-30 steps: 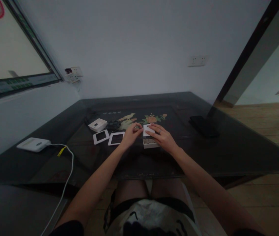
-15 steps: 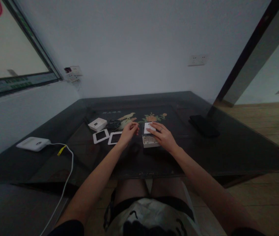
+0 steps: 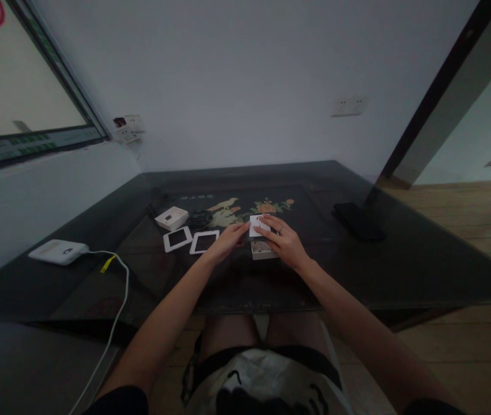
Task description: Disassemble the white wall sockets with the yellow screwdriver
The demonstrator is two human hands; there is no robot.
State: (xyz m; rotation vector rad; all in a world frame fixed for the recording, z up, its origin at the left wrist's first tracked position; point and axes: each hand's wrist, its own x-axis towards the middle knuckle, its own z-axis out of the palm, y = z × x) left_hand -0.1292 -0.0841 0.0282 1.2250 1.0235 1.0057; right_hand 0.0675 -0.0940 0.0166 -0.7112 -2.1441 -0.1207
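A white square faceplate (image 3: 254,226) with small dark marks is tilted up above the table in front of me. My right hand (image 3: 287,245) grips it from the right, with fingers spread over its face and a ring on one finger. At its left edge, the closed fingertips of my left hand (image 3: 230,239) pinch it. Just below the faceplate sits a white open back box (image 3: 263,252), partly covered by my right hand. Two white frames (image 3: 177,238) with dark centres lie left of my left hand.
Behind the frames are another white box (image 3: 172,218) and some dark parts (image 3: 199,218). Far left, a white device (image 3: 59,252) trails a white cable (image 3: 122,300) with a yellow tag. A black flat object (image 3: 359,221) lies on the right of the dark table (image 3: 358,271).
My left hand has moved right and its fingertips now meet the faceplate's left edge. The faceplate has shifted slightly left in my right hand.
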